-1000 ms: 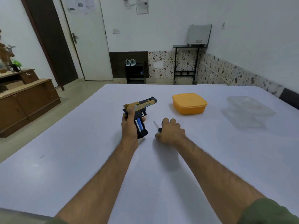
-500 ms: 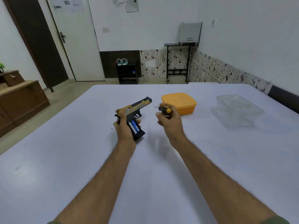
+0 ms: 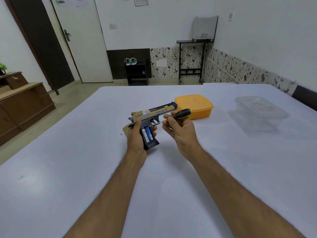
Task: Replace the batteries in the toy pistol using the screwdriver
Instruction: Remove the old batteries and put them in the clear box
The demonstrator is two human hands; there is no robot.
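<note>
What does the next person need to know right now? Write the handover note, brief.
Left hand grips the toy pistol by the grip, above the table.
Right hand holds the screwdriver, shaft pointing toward the grip.
Done: battery compartment open, batteries exposed, still seated.
Left: lift the batteries out, fit fresh ones, close and screw the cover. Where the cover and fresh batteries are I cannot tell.
Orange box and clear container sit beyond, both shut.

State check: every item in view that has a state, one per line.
toy pistol: off the table, grip compartment open
batteries: seated in the grip, exposed
screwdriver: tip aimed at the grip
left hand: grips the pistol
right hand: holds the screwdriver
orange container: lid on
clear container: lid on
</note>
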